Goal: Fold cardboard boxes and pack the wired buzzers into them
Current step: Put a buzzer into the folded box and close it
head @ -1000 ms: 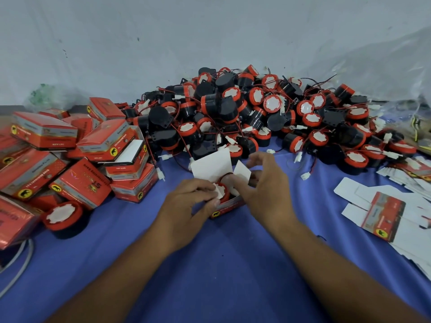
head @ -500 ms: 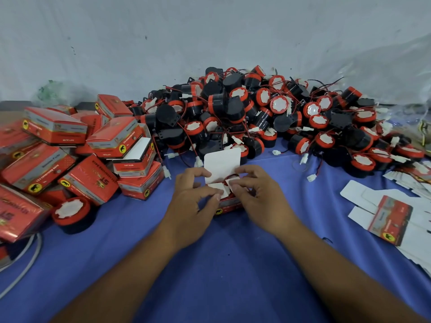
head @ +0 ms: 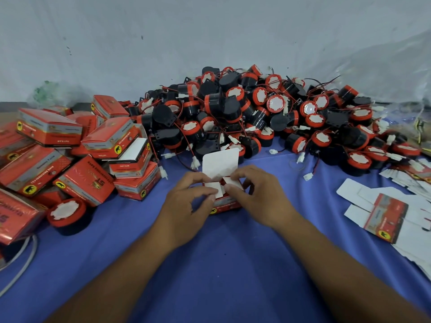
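head view, nearest first: two bare forearms reach in over a blue cloth (head: 221, 264). between the hands a small cardboard box (head: 227, 204) sits on the cloth. its front wall is red with a grey band, a line of print and a yellow round mark at the lower left corner. its white lid flap (head: 220, 162) stands upright at the far side, plain on the inner face. the left hand (head: 186, 201) pinches the left white side flap between thumb and curled fingers, a narrow grip. the right hand (head: 258, 197) holds the right side flap the same way, thumb on top. the two flaps nearly meet over the opening, and what lies inside is hidden. to the right lie flat unfolded box blanks (head: 384, 215), mostly white side up. at the left one loose buzzer (head: 66, 213) stands by a heap of closed red boxes (head: 105, 141). behind the box rises a pile of wired buzzers (head: 256, 113), black with red rims, against a pale wall (head: 210, 31).
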